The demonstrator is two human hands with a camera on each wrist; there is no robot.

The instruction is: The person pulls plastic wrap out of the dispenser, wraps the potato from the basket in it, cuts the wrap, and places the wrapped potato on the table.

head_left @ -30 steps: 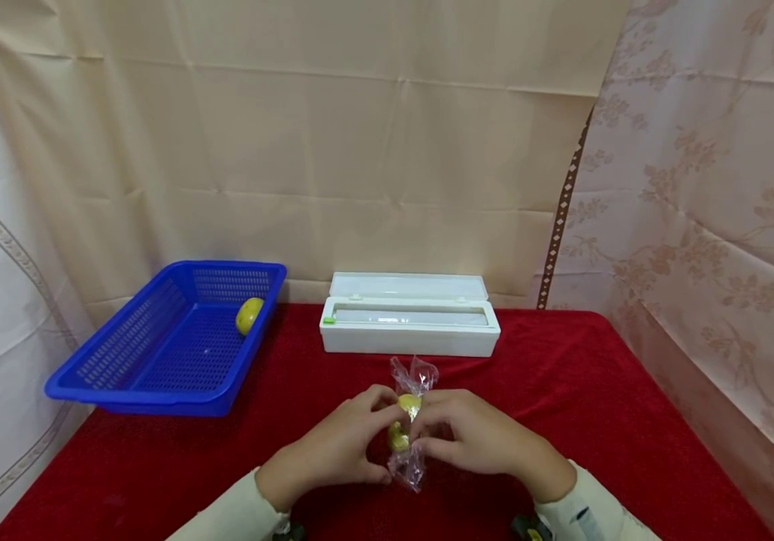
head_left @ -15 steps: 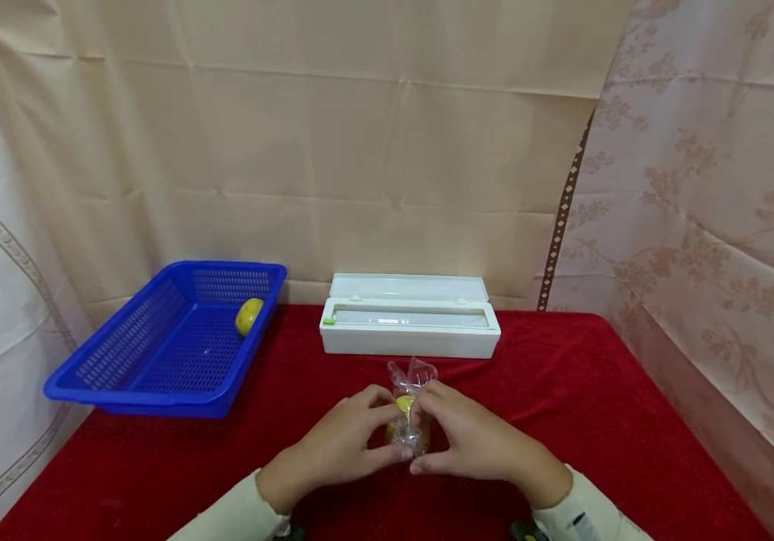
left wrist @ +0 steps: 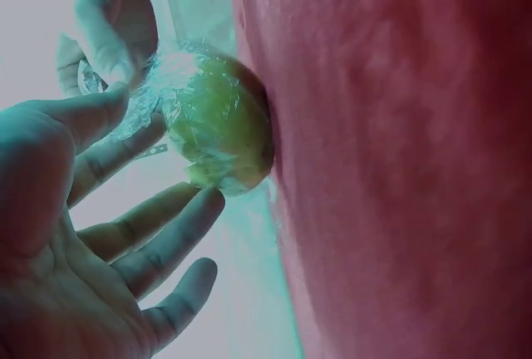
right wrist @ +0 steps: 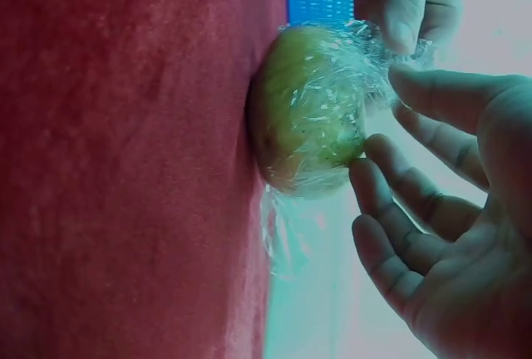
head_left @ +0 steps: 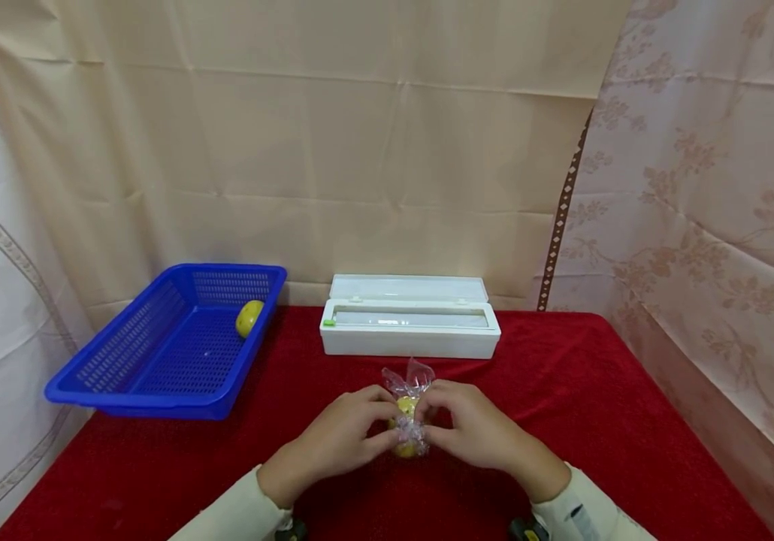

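A yellow-green fruit (right wrist: 303,118) loosely covered in clear plastic wrap (head_left: 411,430) rests on the red cloth near the front. My left hand (head_left: 343,433) pinches the gathered near end of the wrap between thumb and index finger, over the top of the fruit. From the other side my right hand (head_left: 478,430) pinches the same bunch with its thumb and index finger. In the left wrist view, the other fingers (left wrist: 179,238) of the left hand spread beside the fruit, their tips close to its side. The far end of the wrap sticks up loosely beyond the fruit.
A white wrap dispenser box (head_left: 410,343) with its lid raised stands behind the hands. At the left is a blue perforated basket (head_left: 137,396) holding another yellow fruit (head_left: 249,318). Red cloth (head_left: 597,421) covers the table; curtains hang behind and at both sides.
The near end of the wrap, which lay out toward the front, has been folded up over the fruit. Both hands have shifted from the fruit's sides to pinch that end.
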